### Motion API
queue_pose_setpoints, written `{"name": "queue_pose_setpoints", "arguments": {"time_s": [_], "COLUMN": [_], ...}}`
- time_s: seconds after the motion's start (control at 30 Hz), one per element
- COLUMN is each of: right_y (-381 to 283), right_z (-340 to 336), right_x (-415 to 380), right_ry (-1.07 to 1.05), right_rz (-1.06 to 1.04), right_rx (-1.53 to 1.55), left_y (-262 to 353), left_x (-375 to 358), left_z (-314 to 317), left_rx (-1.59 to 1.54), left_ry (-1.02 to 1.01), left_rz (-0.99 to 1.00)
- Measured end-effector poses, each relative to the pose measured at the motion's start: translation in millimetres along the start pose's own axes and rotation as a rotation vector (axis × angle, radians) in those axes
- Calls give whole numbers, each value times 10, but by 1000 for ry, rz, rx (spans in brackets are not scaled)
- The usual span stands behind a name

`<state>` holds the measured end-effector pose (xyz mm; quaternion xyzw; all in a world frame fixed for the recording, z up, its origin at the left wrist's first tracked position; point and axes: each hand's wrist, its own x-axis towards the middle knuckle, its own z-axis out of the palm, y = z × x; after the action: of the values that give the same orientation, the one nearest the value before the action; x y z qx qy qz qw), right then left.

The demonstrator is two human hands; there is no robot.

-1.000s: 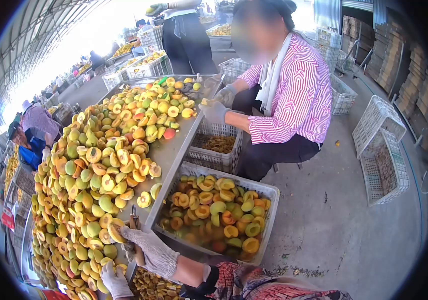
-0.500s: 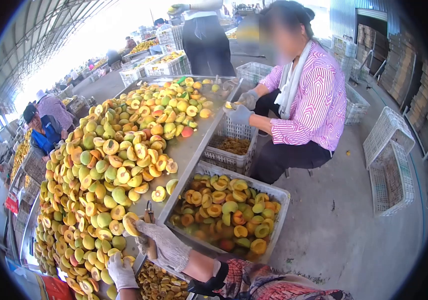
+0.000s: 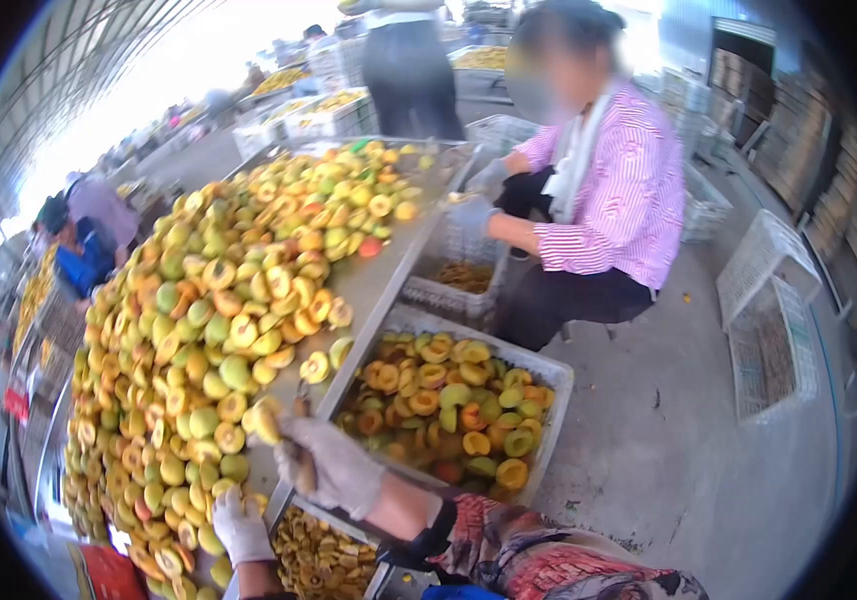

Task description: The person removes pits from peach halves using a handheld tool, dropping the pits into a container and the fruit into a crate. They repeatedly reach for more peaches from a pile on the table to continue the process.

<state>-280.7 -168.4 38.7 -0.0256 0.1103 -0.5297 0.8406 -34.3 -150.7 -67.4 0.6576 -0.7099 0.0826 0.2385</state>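
Note:
Halved yellow-green fruit (image 3: pixel 198 330) lies heaped on the metal table (image 3: pixel 368 285). My right hand (image 3: pixel 328 465), in a pale glove, grips a pitting tool (image 3: pixel 300 405) with a fruit half (image 3: pixel 266 420) at its fingers, over the table's edge. My left hand (image 3: pixel 241 527), also gloved, rests at the lower edge of the heap; its fingertips meet the fruit, and what they hold is hidden. Right of my right hand, a grey crate (image 3: pixel 560 385) holds fruit halves in liquid. Below it, another container holds small brownish-yellow pieces (image 3: pixel 323 555).
A person in a striped top (image 3: pixel 613 190) sits across the table's right side, gloved hands over a crate of scraps (image 3: pixel 463 275). Empty white crates (image 3: pixel 773 340) stand on the floor at right. Other people (image 3: pixel 88 250) work at the left and back.
The view has shifted slightly. My right hand still holds the tool, and the fruit half beside it has tilted more upright. The left co-worker has bent lower.

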Motion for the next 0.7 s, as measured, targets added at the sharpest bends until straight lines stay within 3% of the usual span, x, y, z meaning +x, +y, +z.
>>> {"name": "queue_pose_setpoints", "arguments": {"time_s": [0.13,0.43,0.7], "right_y": [-106,-548,-1391], "right_z": [-116,-220,-564], "right_x": [106,114,-106], "right_ry": [-53,-179,-344], "right_rz": [-171,-320,-163], "right_rx": [-46,145,394], "left_y": [50,31,69], "left_x": [26,22,34], "left_z": [-95,-110,-135], "left_rx": [21,9,8], "left_ry": [5,-45,-47], "left_rz": [4,-29,-12]}}
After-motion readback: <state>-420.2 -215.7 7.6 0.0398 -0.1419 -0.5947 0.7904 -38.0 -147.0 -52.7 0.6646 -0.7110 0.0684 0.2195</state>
